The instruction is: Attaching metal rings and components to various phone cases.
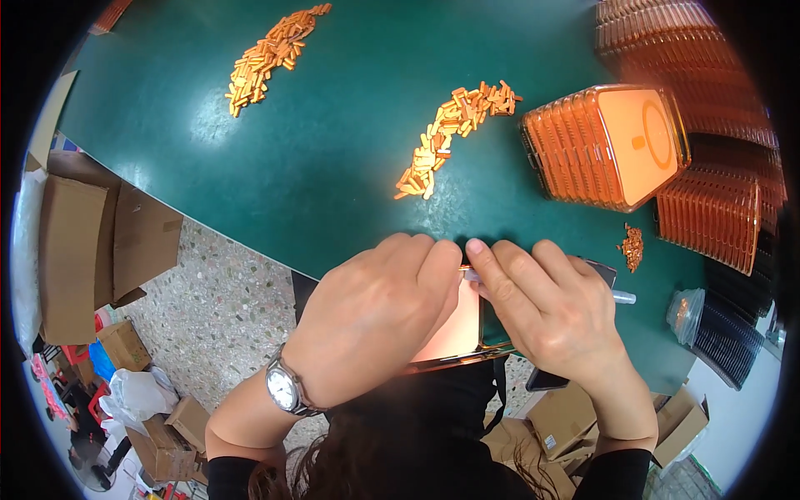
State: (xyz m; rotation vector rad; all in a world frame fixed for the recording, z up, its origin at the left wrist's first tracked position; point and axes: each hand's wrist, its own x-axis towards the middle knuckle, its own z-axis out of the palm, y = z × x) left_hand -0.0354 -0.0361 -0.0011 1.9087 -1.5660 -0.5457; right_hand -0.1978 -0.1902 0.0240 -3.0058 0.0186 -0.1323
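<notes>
An orange phone case (457,327) lies at the near edge of the green table, its pale inner face partly covered by my hands. My left hand (387,287), with a watch (285,387) on its wrist, is closed at the far edge of the case; whether it pinches a small part too is hidden. Closed round a thin whitish translucent pen-like stick (623,297) is my right hand (554,308). The stick's tip (472,274) meets the case edge beside my left fingertips.
Piles of small orange-gold pieces (450,133), (271,60) lie farther out. Stacked orange phone cases (575,150) stand at right, near tiny copper bits (632,248) and a clear plastic cup (686,312). Cardboard boxes (75,258) sit left of the table.
</notes>
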